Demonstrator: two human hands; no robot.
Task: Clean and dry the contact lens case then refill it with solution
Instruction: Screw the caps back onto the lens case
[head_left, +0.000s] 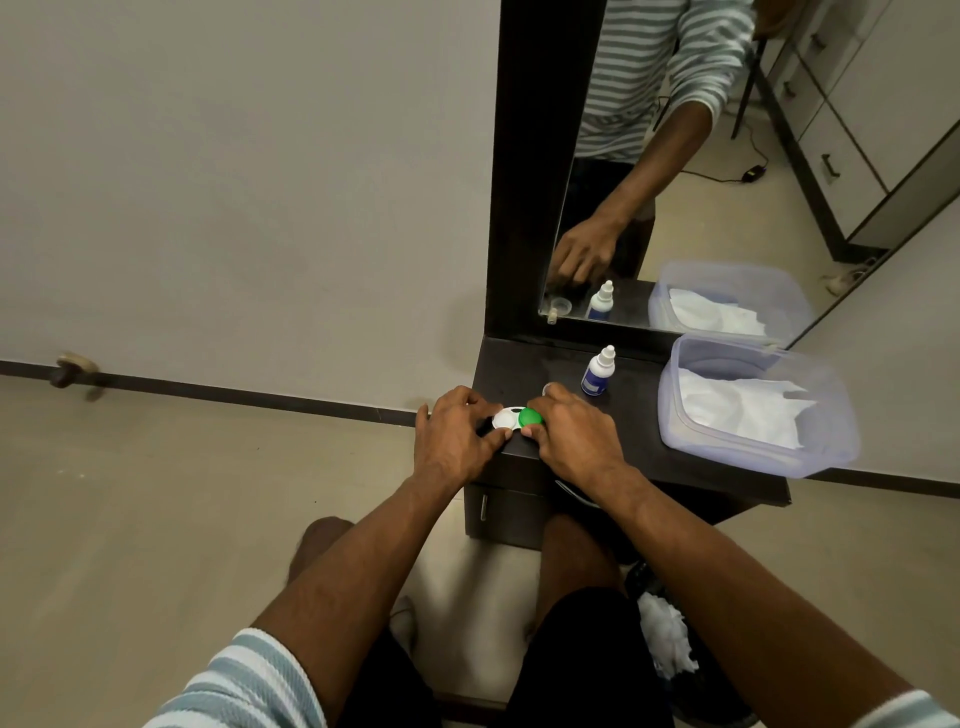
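Green cap (531, 417), both hands gripping case (506, 419)

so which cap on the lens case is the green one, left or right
The right-hand cap, under the right hand. The cap beside it, by the left hand, is white.

A home room, likely a bedroom or dressing corner: just beyond the fingers (535, 431) stands a dark dressing table (649, 447) with a tall mirror (701, 182), whose reflection shows drawer cabinets (852, 104). Below the fingers lies beige tiled floor (156, 519), with plain walls (234, 182).
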